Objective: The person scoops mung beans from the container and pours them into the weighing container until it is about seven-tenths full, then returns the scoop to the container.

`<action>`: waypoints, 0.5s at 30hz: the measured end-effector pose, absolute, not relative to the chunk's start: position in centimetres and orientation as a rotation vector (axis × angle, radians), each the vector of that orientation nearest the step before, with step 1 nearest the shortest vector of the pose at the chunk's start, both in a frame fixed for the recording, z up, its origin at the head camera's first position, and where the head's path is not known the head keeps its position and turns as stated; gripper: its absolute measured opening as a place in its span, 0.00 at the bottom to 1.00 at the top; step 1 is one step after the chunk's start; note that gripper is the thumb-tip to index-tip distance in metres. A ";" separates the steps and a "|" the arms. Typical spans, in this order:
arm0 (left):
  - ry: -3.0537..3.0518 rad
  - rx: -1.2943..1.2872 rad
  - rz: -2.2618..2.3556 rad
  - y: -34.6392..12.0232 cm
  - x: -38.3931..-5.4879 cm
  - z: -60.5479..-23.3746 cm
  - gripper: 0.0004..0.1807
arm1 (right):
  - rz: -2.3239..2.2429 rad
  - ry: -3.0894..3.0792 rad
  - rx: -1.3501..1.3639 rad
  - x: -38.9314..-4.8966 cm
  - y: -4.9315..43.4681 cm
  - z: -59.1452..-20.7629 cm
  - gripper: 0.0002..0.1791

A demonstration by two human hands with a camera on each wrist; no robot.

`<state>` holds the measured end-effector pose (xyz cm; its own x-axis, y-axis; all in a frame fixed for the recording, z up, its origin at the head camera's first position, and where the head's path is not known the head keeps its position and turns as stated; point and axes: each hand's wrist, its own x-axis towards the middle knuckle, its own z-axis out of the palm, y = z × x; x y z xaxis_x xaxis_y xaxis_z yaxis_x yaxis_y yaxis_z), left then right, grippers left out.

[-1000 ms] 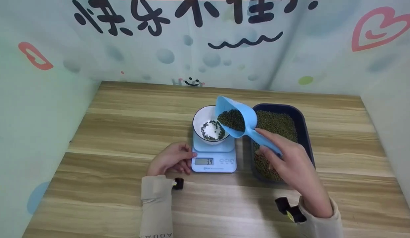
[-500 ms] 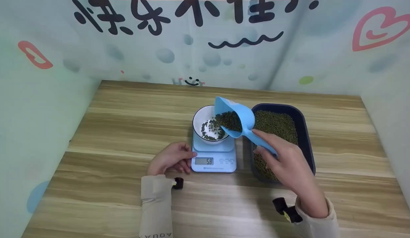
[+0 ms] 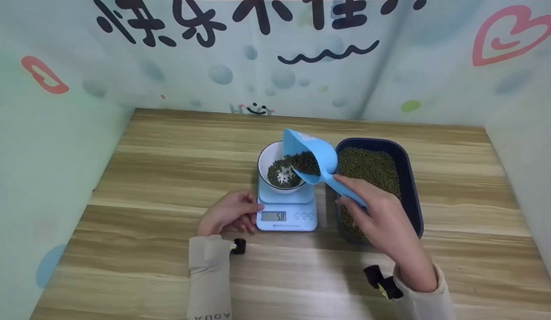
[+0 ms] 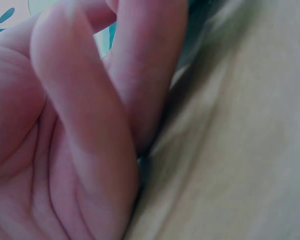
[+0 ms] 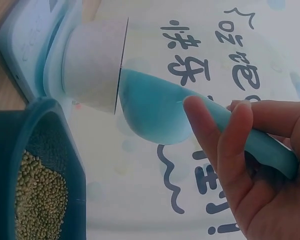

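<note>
My right hand point(image 3: 382, 215) grips the handle of a light blue scoop point(image 3: 327, 155), tilted with its lip over a white bowl point(image 3: 271, 153). Dark green mung beans point(image 3: 307, 163) lie in the scoop and spill from its lip. More beans ring the bowl's bottom, with a white patch showing in the middle. Under the bowl is a light blue kitchen scale point(image 3: 287, 224), its display reading 5.8. At the scale's left edge, my left hand point(image 3: 233, 211) has its thumb on top and its fingers curled by the side. The left wrist view shows those curled fingers point(image 4: 85, 100) close to the wood.
A dark blue tub point(image 3: 411, 191) of mung beans stands right of the scale, partly beneath my right forearm. The wooden table point(image 3: 168, 178) meets a printed backdrop point(image 3: 191, 80) at the back. A black wrist mount point(image 3: 382, 281) sits at the right cuff.
The scoop has shifted slightly left over the bowl, and beans have poured out, thickening the ring in it. The display has gone from 3.4 to 5.8. My left hand has stayed put.
</note>
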<state>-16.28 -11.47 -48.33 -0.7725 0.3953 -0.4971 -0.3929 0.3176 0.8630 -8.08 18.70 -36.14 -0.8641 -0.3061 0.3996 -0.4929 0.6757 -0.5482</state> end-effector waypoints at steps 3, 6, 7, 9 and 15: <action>1.919 -0.011 1.523 -11.5 -16.2 -48.3 0.16 | 0.975 -2.614 0.641 -8.1 18.7 -36.2 0.24; 1.915 -0.019 1.523 -11.4 -16.2 -48.2 0.16 | 0.973 -2.611 0.640 -8.1 18.7 -36.2 0.24; 1.916 -0.018 1.523 -11.4 -16.2 -48.1 0.16 | 0.972 -2.610 0.638 -8.1 18.7 -36.2 0.24; 1.919 -0.014 1.521 -11.4 -16.2 -48.1 0.16 | 0.971 -2.605 0.636 -8.1 18.7 -36.2 0.24; 1.913 -0.017 1.515 -11.4 -16.2 -48.0 0.16 | 0.960 -2.608 0.634 -8.1 18.6 -36.2 0.24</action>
<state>-16.23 -11.44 -48.04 -0.7641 0.3909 -0.5132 -0.4100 0.3199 0.8541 -8.14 18.64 -36.16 -0.8609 -0.3020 0.4095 -0.4954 0.6810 -0.5393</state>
